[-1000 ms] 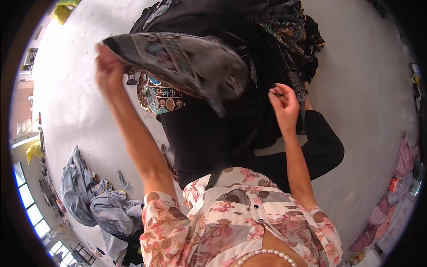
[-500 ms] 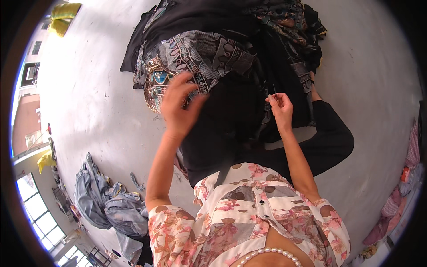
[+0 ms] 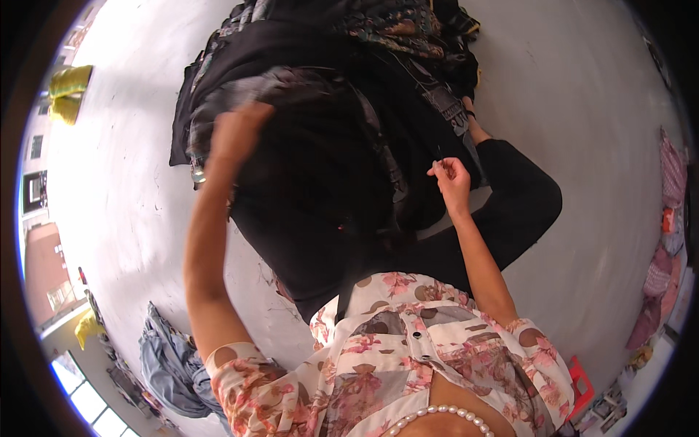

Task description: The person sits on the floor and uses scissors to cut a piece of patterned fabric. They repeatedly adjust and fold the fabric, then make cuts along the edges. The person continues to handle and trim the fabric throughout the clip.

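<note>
A large dark garment (image 3: 306, 160) with grey patterned sections is spread over my lap and the floor in front. My left hand (image 3: 242, 131) is over its upper left part, beside a blurred grey patterned fold (image 3: 247, 91). Motion smears the fingers, so their grip on the cloth is unclear. At the garment's right side, my right hand (image 3: 453, 177) is closed in a pinch on a thin, needle-like piece, too small to make out well. A small shiny bit (image 3: 198, 175) shows at the cloth's left edge.
More dark patterned cloth (image 3: 393, 33) is heaped at the far side. My bent leg (image 3: 520, 182) in black trousers lies to the right. Grey-blue cloth (image 3: 171, 364) sits on the floor at lower left, and pinkish cloth (image 3: 659, 284) lies along the right rim.
My left hand has moved left and slightly up. The shiny gold and turquoise decoration beneath it is now mostly hidden, with dark cloth showing there. My right hand keeps its pinch.
</note>
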Available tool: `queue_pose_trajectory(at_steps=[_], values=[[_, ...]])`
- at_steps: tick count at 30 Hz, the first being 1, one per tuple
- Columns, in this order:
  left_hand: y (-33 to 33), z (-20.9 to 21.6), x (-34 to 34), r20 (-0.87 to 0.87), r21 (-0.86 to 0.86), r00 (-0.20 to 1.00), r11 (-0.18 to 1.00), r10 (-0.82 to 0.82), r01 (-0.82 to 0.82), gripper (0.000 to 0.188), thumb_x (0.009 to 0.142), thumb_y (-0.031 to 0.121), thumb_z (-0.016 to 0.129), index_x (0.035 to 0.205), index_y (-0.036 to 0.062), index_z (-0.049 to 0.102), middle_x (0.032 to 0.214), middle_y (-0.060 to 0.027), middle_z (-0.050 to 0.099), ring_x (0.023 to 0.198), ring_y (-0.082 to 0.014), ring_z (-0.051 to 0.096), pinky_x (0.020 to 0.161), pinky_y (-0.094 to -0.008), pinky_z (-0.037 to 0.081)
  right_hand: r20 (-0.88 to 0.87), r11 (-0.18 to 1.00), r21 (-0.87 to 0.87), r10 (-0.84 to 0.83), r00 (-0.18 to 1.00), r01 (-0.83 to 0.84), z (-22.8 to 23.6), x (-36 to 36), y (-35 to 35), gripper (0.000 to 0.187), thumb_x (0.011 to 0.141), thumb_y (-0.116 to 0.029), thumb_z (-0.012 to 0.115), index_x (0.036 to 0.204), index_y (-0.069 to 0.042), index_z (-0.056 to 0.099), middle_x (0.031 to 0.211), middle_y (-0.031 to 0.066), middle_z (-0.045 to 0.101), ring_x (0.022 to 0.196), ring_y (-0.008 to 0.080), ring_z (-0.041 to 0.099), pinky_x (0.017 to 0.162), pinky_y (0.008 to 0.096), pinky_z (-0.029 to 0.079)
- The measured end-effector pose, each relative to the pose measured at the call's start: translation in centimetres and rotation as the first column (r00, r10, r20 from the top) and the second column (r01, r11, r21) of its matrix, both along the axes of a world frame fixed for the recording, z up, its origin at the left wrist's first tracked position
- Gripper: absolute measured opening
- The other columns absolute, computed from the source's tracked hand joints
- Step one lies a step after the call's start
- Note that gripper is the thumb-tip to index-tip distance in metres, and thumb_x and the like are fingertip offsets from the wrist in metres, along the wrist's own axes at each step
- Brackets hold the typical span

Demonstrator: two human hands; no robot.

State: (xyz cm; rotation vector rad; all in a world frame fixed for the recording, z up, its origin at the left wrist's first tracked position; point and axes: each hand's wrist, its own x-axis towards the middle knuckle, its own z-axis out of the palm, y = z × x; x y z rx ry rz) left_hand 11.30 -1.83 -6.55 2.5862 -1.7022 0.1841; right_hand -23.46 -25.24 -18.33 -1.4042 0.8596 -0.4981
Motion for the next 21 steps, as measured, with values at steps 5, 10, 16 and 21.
queue_pose_trajectory(at_steps=[5, 10, 16, 21], values=[[12.3, 2.6, 7.9, 0.22, 0.044, 0.719, 0.729, 0.66, -0.683, 0.019, 0.08, 0.009, 0.051, 0.094, 0.0196, 0.058, 0.079, -0.0151, 0.066, 0.076, -0.0371, 0.064, 0.061, -0.0477, 0.047, -0.017, 0.989, 0.083, -0.122, 0.992, 0.123, -1.5, -0.6, -1.2, 0.017, 0.088, -0.016, 0.064, 0.083, -0.003, 0.053, 0.071, 0.0027, 0.063, 0.056, 0.0031, 0.05, 0.049, 0.0189, 0.037], [13.7, -3.0, 7.2, 0.177, 0.172, 0.627, 0.603, 0.759, -0.779, 0.031, 0.079, 0.005, 0.052, 0.102, 0.0235, 0.06, 0.087, -0.0137, 0.068, 0.087, -0.0342, 0.065, 0.072, -0.0444, 0.049, -0.219, 0.974, -0.211, 0.04, 0.975, -0.087, -2.0, 2.4, 3.9, 0.033, 0.073, -0.022, 0.077, 0.08, 0.0, 0.054, 0.069, 0.0045, 0.06, 0.056, 0.0089, 0.054, 0.057, 0.0236, 0.045], [-0.5, 0.5, -3.9, -0.095, -0.298, 0.99, 0.946, 0.1, -0.124, 0.05, 0.069, 0.002, 0.059, 0.117, 0.0123, 0.057, 0.126, -0.0117, 0.053, 0.118, -0.0309, 0.049, 0.097, -0.0438, 0.038, -0.474, 0.915, -0.35, 0.014, 0.881, -0.202, -9.5, 3.3, 5.4, 0.027, 0.071, -0.014, 0.073, 0.09, 0.001, 0.062, 0.079, 0.0109, 0.066, 0.068, 0.0229, 0.063, 0.065, 0.0306, 0.049], [-4.4, -8.9, -13.2, -0.161, 0.277, 0.932, 0.891, -0.326, 0.359, 0.051, 0.068, 0.013, 0.07, 0.118, 0.0161, 0.059, 0.132, -0.0145, 0.047, 0.122, -0.0314, 0.044, 0.099, -0.0456, 0.038, -0.328, 0.998, 0.009, -0.054, 0.943, 0.06, -10.4, 1.8, 2.7, 0.015, 0.076, -0.006, 0.067, 0.087, 0.003, 0.062, 0.076, 0.0091, 0.066, 0.071, 0.0159, 0.063, 0.065, 0.0284, 0.047]])
